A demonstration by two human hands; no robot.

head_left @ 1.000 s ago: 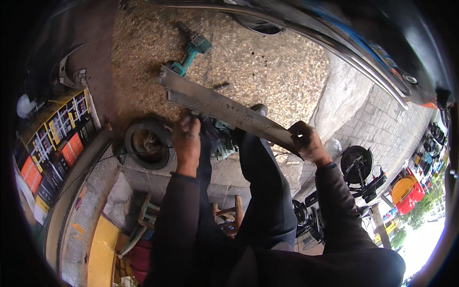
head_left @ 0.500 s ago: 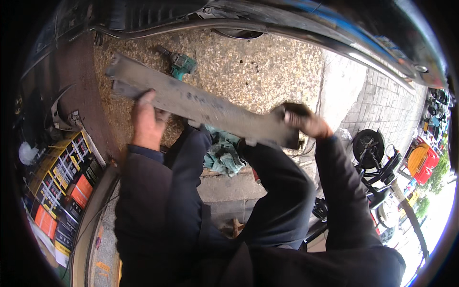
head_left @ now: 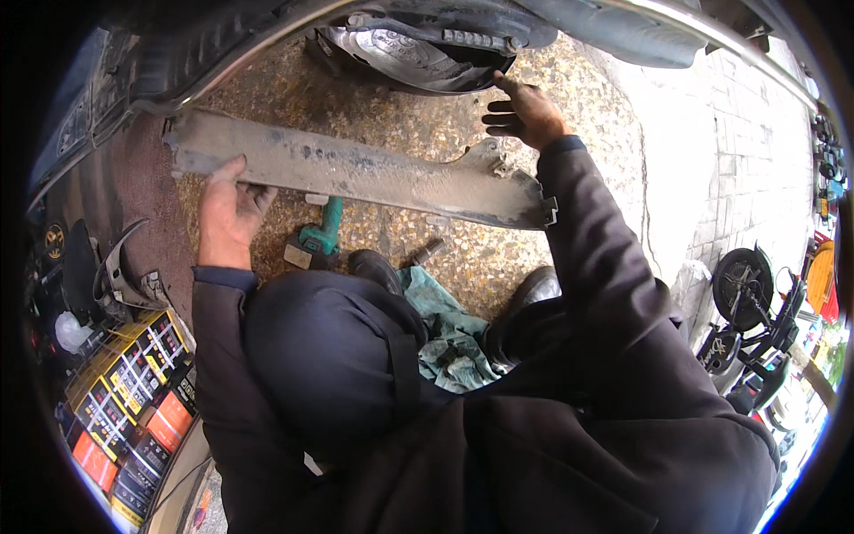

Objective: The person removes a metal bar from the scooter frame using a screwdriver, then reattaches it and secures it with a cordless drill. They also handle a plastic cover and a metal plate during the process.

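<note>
A long, dusty grey plastic panel [head_left: 356, 169] stretches across the middle of the view, with brackets at its right end. My left hand [head_left: 233, 209] grips its lower edge near the left end, thumb on top and fingers beneath. Off the panel, my right hand [head_left: 532, 111] holds nothing; its blackened fingers are apart, beside the rim of a wheel or round housing [head_left: 400, 58] under the vehicle. Partly behind the panel, a green cordless power tool [head_left: 327, 227] lies on the ground. A crumpled green cloth [head_left: 454, 347] is between my legs.
The vehicle's dark underside and body [head_left: 213, 62] hang across the far side. Stacked boxes [head_left: 133, 374] and loose dark parts line the left. A two-wheeler [head_left: 743, 289] stands at the right on the paving. My shoes and bent knee are close below the panel.
My right hand has let go of the panel's right end and moved far toward the wheel. The left hand still holds the panel, now flatter. My body has leaned closer to the vehicle.
</note>
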